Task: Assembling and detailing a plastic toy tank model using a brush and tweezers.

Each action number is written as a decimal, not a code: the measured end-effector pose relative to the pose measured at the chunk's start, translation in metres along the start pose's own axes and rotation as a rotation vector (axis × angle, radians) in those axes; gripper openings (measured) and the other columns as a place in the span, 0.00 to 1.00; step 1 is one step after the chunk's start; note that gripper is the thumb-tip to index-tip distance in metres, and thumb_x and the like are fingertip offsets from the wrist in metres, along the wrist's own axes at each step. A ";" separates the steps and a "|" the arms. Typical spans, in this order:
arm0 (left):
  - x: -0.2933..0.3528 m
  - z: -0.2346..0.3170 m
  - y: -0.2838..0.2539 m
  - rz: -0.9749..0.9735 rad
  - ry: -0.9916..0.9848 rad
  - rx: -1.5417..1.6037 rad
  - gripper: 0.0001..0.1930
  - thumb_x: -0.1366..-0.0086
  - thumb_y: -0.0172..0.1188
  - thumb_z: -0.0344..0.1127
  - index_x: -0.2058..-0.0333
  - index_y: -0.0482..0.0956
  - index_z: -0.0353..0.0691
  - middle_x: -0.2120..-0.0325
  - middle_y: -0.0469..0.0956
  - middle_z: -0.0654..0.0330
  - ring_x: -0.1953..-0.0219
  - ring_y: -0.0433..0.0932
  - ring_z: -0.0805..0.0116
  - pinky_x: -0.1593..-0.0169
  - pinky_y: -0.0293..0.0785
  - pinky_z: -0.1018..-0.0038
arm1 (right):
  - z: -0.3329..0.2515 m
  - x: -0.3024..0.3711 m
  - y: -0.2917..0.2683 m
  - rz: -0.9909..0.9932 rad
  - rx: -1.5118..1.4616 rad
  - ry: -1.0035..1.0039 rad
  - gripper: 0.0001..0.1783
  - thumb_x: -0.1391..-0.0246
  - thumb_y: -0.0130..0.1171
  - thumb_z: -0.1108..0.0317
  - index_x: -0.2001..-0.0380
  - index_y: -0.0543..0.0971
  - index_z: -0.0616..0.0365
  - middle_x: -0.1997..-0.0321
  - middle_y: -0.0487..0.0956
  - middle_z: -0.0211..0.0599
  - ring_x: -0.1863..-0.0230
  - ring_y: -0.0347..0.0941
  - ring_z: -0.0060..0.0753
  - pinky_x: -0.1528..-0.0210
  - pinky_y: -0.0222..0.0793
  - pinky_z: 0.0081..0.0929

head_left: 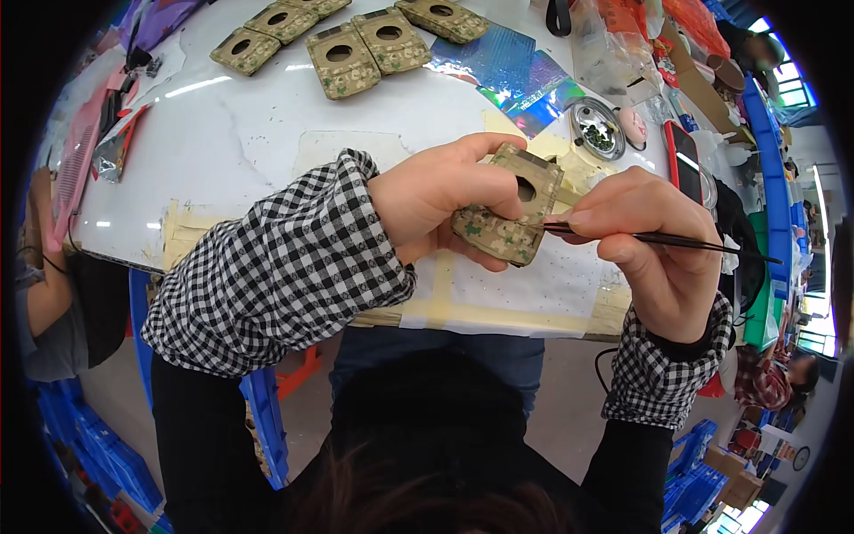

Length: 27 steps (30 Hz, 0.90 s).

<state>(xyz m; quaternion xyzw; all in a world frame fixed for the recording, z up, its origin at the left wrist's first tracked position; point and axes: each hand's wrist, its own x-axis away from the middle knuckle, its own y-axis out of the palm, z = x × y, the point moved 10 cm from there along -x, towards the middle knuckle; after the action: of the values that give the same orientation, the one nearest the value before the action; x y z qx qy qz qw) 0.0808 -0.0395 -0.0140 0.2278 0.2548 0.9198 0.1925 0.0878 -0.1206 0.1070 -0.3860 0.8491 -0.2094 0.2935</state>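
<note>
The left hand [445, 189] clasps a camouflage shell [539, 210] under its thumb near the tabletop [222, 133] front edge; the right hand [667, 214] pinches tweezers [667, 238] alongside.

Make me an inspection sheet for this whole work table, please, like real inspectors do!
Surface: white table, with speckled paper near its front edge.
Job's things: camouflage piece, held up; dark tweezers, tips at its edge; more camouflage pieces farther back.
Clutter: shiny sheets, round dish of green bits, red-edged phone.
Hands: left hand grips the piece; right hand pinches the tweezers.
Cables: thin dark loop below the table, possibly one.
Surroundings: blue bins; another person's arm at left.
</note>
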 end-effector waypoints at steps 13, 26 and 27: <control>0.001 0.000 -0.001 0.011 -0.005 -0.001 0.35 0.46 0.50 0.30 0.38 0.51 0.40 0.54 0.70 0.51 0.65 0.77 0.58 0.70 0.74 0.71 | -0.002 -0.002 0.001 0.003 0.050 -0.017 0.15 0.49 0.61 0.60 0.71 0.78 0.65 0.70 0.79 0.43 0.67 0.74 0.32 0.65 0.70 0.24; 0.001 0.001 0.001 -0.027 0.019 -0.001 0.36 0.46 0.51 0.30 0.38 0.50 0.41 0.53 0.69 0.51 0.63 0.77 0.59 0.69 0.74 0.72 | 0.001 0.000 0.000 0.019 0.022 -0.015 0.15 0.49 0.61 0.61 0.70 0.78 0.66 0.69 0.79 0.43 0.66 0.74 0.32 0.63 0.69 0.25; 0.001 0.002 0.001 -0.032 0.018 -0.002 0.36 0.46 0.51 0.30 0.38 0.50 0.41 0.53 0.69 0.51 0.63 0.77 0.59 0.69 0.74 0.72 | 0.001 0.000 -0.001 0.023 0.018 -0.011 0.15 0.49 0.61 0.62 0.70 0.78 0.66 0.69 0.79 0.43 0.66 0.74 0.32 0.63 0.69 0.25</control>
<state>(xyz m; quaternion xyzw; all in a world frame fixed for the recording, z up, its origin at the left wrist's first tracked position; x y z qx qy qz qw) 0.0805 -0.0392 -0.0118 0.2154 0.2590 0.9189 0.2051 0.0890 -0.1210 0.1067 -0.3748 0.8500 -0.2113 0.3040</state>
